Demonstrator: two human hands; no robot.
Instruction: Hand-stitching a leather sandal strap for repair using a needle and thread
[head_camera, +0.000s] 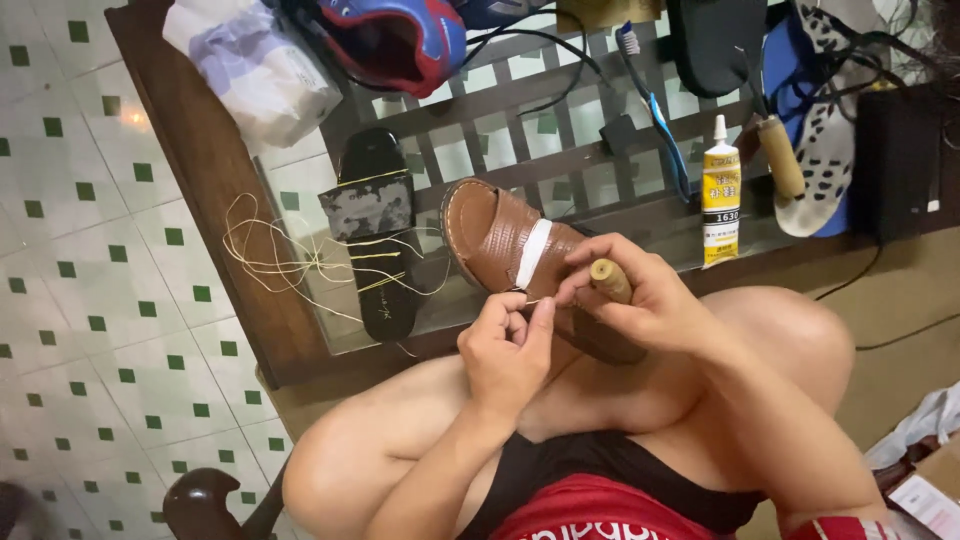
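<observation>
Right hand (640, 300) grips a wooden-handled awl (611, 280) at the brown leather sandal (510, 250); left hand (508, 345) pinches yellow thread (300, 262).

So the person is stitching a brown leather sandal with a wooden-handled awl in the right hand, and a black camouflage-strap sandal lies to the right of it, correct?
Not quite. The head view shows the black camouflage-strap sandal lying to the left of the brown leather sandal, among loose yellow thread. The rest holds: the right hand grips the wooden-handled awl, while the left hand pinches at the strap.
</observation>
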